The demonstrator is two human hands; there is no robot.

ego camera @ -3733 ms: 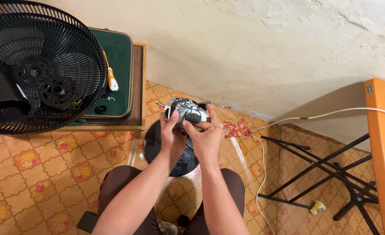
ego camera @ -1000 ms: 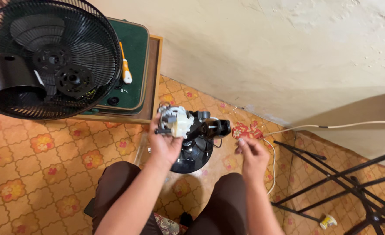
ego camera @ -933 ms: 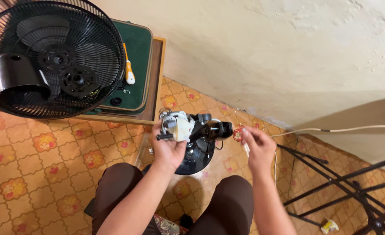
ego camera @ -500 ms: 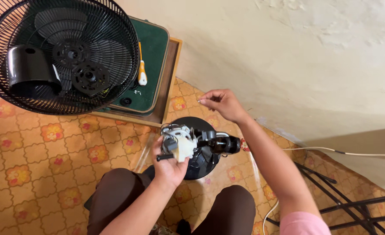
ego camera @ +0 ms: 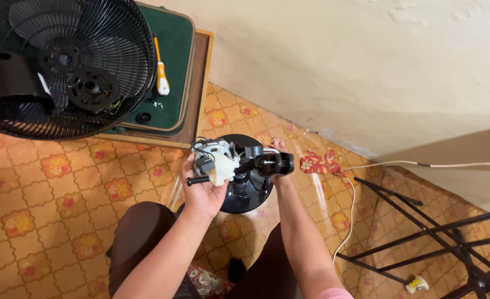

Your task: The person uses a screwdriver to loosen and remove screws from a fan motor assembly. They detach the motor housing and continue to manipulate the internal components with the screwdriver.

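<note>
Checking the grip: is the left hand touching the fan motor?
Touching. The head view shows the left hand wrapped under the fan motor, fingers pressed against its white housing.

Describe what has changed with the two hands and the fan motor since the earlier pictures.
The right hand, raised toward the wall half a second ago, has come back to the black plastic neck piece. The left hand still holds the white and grey fan motor over the round black base.
</note>
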